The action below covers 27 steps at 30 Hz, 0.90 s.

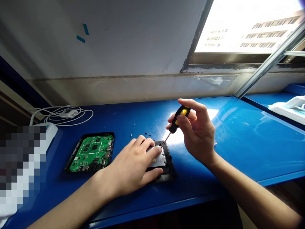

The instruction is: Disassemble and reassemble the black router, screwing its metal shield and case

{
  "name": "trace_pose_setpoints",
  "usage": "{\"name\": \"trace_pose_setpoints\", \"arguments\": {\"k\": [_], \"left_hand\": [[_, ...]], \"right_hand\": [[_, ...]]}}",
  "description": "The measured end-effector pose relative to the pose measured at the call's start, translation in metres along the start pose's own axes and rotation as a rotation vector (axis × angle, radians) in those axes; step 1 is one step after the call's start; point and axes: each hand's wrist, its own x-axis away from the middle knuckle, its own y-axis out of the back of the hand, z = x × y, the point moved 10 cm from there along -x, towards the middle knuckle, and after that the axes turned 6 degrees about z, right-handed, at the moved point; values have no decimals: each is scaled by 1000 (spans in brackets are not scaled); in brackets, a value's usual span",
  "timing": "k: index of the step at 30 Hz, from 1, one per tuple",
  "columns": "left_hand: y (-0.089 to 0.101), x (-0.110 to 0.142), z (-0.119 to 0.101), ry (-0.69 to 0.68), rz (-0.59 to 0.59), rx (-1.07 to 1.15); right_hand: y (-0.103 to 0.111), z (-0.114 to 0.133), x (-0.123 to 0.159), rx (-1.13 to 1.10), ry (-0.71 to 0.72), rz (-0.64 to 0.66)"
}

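My right hand is closed round the black and yellow handle of a screwdriver, which tilts down to the left. Its tip meets the far edge of a metal plate set in a black plastic case half on the table. My left hand holds that case half down, thumb on the near side and fingers across the plate. The left index fingertip is beside the screwdriver tip. My left hand hides much of the case half. Several small screws lie just beyond it.
Left of my hands, a green circuit board sits in another black case half. A white cable with an adapter is coiled at the back left of the blue table. A metal post stands at the right.
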Motion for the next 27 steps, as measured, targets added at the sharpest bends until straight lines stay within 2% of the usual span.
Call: {"name": "trace_pose_setpoints", "arguments": {"k": [27], "left_hand": [[0, 0, -1, 1, 6, -12]], "right_hand": [[1, -4, 1, 21, -24, 3]]}}
